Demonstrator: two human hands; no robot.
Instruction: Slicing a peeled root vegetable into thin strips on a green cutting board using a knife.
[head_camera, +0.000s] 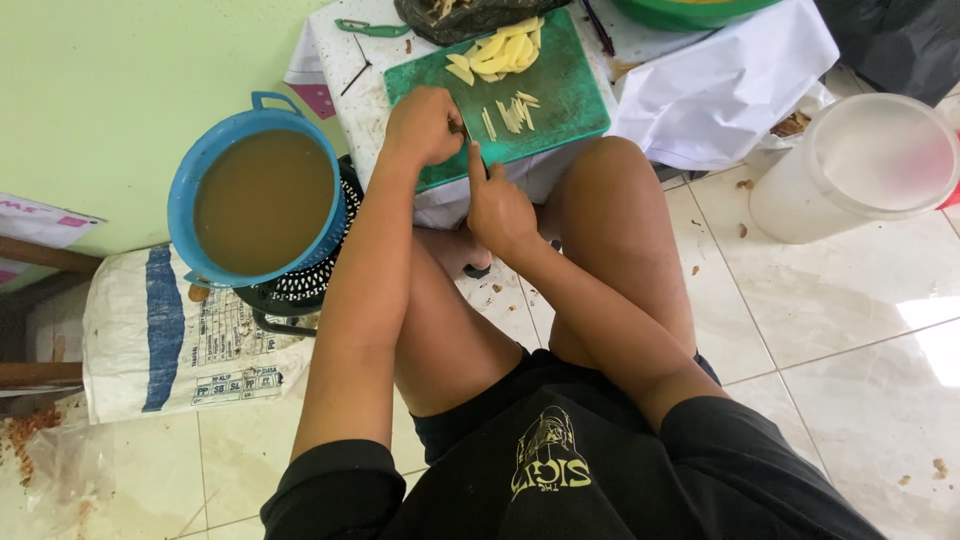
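The left hand (424, 125) is curled closed over something hidden; the right hand (497, 205) grips a knife just beside it; cut potato strips (512, 112) lie beyond both, long axes pointing away.

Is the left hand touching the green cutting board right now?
Touching. The head view shows the left hand curled and pressed down on the near left part of the green cutting board, with no gap visible beneath it.

You get bright, even daylight that glares off the floor tiles (900, 330) at the right, casts only soft shadows under your legs, keeps the centre sharp, and bends the edges a little.
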